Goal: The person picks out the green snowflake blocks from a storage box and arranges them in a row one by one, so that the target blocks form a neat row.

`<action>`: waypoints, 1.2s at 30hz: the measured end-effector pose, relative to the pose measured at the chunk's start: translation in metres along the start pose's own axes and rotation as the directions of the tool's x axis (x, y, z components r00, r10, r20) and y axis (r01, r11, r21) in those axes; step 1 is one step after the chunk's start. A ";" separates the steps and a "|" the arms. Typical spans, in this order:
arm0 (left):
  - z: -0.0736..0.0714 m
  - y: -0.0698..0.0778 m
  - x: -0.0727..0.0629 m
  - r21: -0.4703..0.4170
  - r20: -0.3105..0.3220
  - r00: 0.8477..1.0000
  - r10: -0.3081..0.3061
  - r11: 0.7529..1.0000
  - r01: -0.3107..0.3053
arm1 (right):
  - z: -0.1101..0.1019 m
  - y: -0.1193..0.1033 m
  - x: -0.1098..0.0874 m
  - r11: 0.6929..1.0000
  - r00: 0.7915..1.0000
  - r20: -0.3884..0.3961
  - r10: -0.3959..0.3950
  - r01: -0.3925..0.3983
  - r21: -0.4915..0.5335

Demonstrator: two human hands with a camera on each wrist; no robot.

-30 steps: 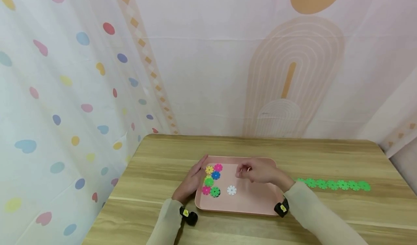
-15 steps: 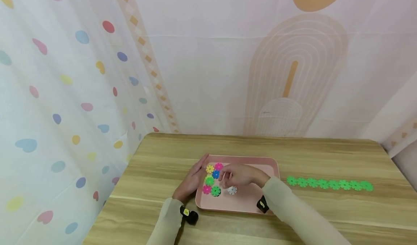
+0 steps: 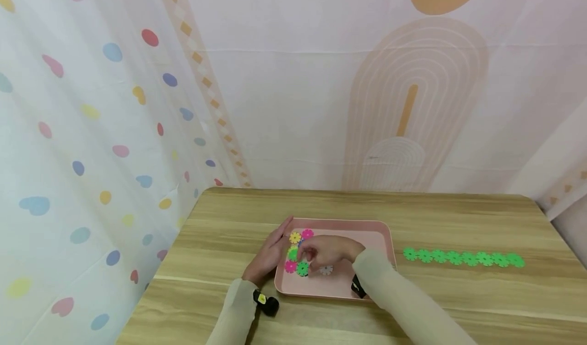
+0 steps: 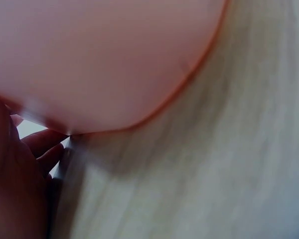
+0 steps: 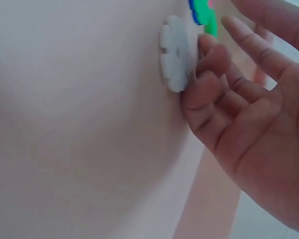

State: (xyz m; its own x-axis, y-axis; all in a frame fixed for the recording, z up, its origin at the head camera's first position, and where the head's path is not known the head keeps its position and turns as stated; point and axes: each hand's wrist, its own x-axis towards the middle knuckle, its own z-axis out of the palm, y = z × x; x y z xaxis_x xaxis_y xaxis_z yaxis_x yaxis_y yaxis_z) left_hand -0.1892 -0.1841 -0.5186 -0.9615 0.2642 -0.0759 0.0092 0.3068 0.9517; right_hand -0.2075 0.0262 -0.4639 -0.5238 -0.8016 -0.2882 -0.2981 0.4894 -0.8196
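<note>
Inside the pink tray [image 3: 348, 289], my right hand [image 3: 327, 250] hovers over the left half, its thumb and index finger apart near the green snowflake discs [image 3: 302, 268]. In the right wrist view, its other fingers curl beside a white snowflake disc [image 5: 175, 55], and I see nothing held. My left hand [image 3: 270, 256] rests along the tray's left side with fairly straight fingers. The left wrist view shows fingers [image 4: 50, 144] against the tray rim [image 4: 179, 89]. Also in the tray lie a yellow disc [image 3: 295, 238] and pink discs [image 3: 290, 266]. The blue disc is mostly hidden behind my right hand.
A row of joined green snowflake discs [image 3: 463, 258] lies on the wooden table [image 3: 458, 299], right of the tray. A patterned curtain [image 3: 293, 105] hangs behind the table and along its left side.
My right hand has moved left and slightly nearer across the tray, from right of the white disc to the green discs. The left hand stays at the tray's side.
</note>
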 end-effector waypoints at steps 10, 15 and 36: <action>0.001 0.011 -0.005 -0.016 -0.010 1.000 0.001 1.000 -0.001 | 0.003 0.010 0.008 0.999 1.000 0.015 0.027 -0.028 0.025; 0.001 0.014 -0.004 -0.017 -0.010 1.000 -0.008 1.000 0.007 | 0.003 0.011 0.008 0.998 0.999 0.009 0.047 -0.047 0.035; 0.000 0.003 -0.001 0.009 -0.005 1.000 0.020 1.000 -0.020 | 0.007 0.018 0.011 0.995 0.998 -0.060 0.032 -0.026 0.099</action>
State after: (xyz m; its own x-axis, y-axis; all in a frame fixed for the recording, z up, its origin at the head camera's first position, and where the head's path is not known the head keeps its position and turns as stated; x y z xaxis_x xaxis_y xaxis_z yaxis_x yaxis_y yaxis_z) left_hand -0.1881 -0.1830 -0.5155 -0.9624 0.2659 -0.0553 0.0310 0.3098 0.9503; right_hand -0.2133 0.0234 -0.4854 -0.5798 -0.7636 -0.2843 -0.2038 0.4738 -0.8568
